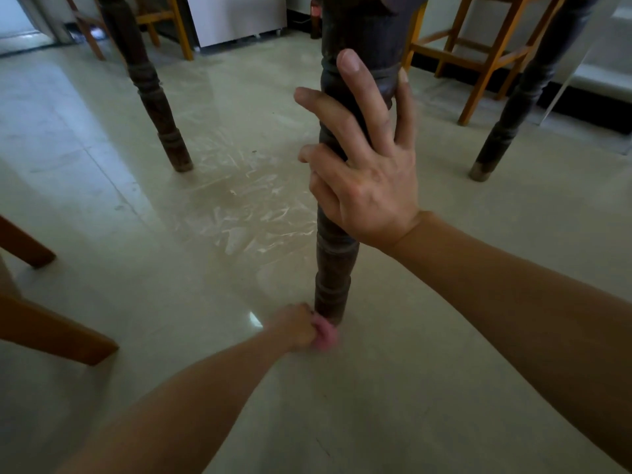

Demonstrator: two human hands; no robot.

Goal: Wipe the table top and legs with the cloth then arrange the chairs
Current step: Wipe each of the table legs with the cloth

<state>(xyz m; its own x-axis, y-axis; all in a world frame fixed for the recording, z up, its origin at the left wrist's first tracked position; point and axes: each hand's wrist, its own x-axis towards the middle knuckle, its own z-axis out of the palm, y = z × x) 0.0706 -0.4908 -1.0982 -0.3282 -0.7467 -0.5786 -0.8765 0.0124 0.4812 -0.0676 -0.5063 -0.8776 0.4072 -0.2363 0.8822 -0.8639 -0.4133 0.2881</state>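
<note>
The left hand (297, 326) is down at the floor (171, 302), fingers curled tight round the pink cloth (325, 335). The cloth is pressed against the foot of the near leg (337, 265) of the bench and shows blurred. The right hand (364, 165) lies higher on the same leg, its fingers spread and nearly straight against the dark wood. It braces rather than grips and holds nothing.

The step in hand looks like wiping this leg at its lowest part. To do it well, wrap the cloth right round the foot so the far side is cleaned too. Work it into the turned grooves, where dust would likely gather. A steady push from the right hand should stop the bench sliding on the glossy floor.

Whether the far left leg (154, 97) and far right leg (513, 107) are clean cannot be told. The chairs (478, 56) beyond look not yet arranged.
</note>
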